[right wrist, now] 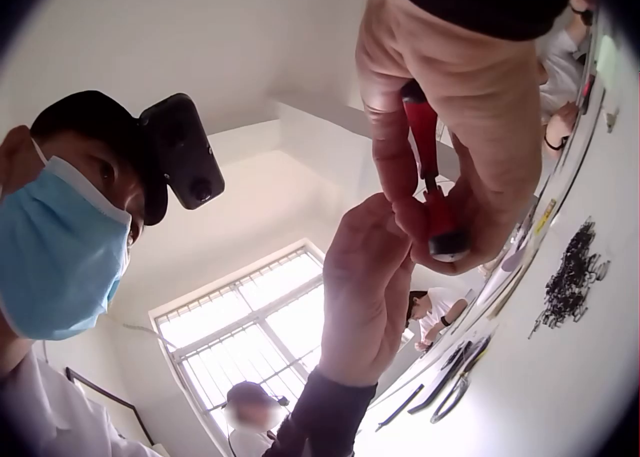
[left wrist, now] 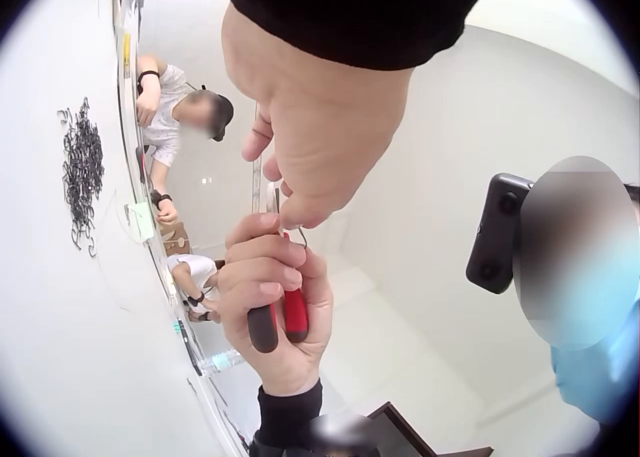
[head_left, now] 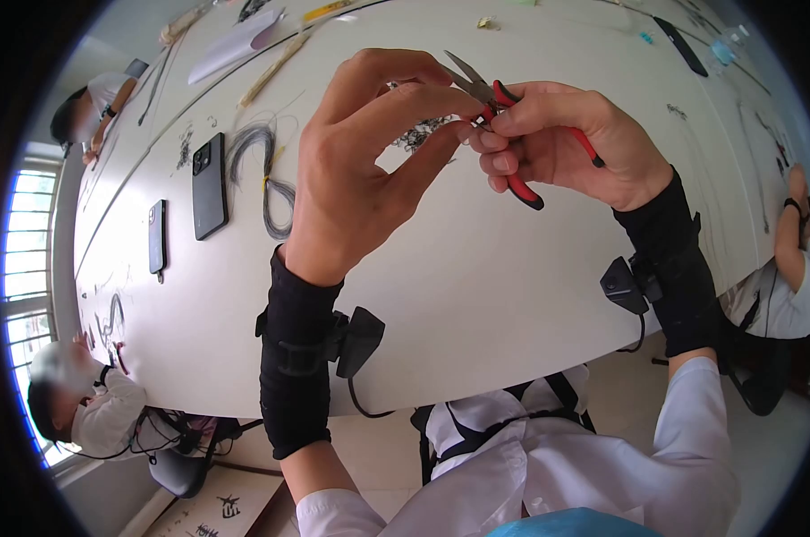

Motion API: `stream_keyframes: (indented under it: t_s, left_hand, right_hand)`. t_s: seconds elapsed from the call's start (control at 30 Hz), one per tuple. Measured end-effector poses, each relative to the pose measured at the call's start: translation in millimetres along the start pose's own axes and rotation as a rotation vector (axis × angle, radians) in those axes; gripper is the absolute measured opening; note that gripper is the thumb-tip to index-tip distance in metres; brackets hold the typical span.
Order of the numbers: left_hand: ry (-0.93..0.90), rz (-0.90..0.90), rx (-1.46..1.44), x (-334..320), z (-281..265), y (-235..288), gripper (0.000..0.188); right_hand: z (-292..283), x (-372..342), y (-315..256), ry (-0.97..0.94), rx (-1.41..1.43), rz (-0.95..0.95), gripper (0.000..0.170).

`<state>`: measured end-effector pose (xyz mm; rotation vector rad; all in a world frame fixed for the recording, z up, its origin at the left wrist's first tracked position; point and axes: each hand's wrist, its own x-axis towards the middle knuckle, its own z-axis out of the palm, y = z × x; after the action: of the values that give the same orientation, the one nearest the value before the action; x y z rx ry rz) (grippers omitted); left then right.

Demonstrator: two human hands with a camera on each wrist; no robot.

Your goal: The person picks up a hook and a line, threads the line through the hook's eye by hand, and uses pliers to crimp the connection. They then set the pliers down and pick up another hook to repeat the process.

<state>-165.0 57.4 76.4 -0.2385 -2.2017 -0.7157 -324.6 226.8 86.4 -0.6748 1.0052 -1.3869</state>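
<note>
Red-and-black pliers (head_left: 524,191) are gripped in the right hand (head_left: 584,134), their metal jaws pointing up and left in the head view. The left hand (head_left: 351,152) has its thumb and fingertips together beside the pliers' hinge, touching the right fingertips. In the left wrist view, a thin curved wire (left wrist: 303,238) shows at the left hand's (left wrist: 320,127) fingertips, above the right hand (left wrist: 270,287). The right wrist view shows the pliers' handle (right wrist: 424,137) within the right hand (right wrist: 470,127), with the left hand (right wrist: 365,287) below; the wire is hidden there.
A pile of small dark pieces (right wrist: 572,282) lies on the white table (head_left: 476,286) beyond the hands. A tied wire coil (head_left: 266,179), a large phone (head_left: 210,186) and a smaller phone (head_left: 158,236) lie left. A bottle (head_left: 727,46) stands far right. Other people sit around.
</note>
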Motion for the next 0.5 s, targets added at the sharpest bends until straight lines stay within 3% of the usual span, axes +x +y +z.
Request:
stream_keyframes:
  t_s: [0.37, 0.47, 0.5]
  left_hand:
    - [-0.057, -0.042, 0.018, -2.2, 3.1, 1.2, 0.023]
    - [0.023, -0.064, 0.044, -2.0, 4.2, -3.2, 0.018]
    - [0.054, -0.107, 0.025, -2.3, 3.6, -5.1, 0.016]
  right_hand:
    - [-4.4, 4.3, 2.9, 0.015, -0.033, 0.028, 0.026]
    - [12.0, -0.1, -2.4, 0.166, -0.156, 0.014, 0.032]
    - [10.2, 0.4, -3.8, 0.182, -0.335, 0.024, 0.034]
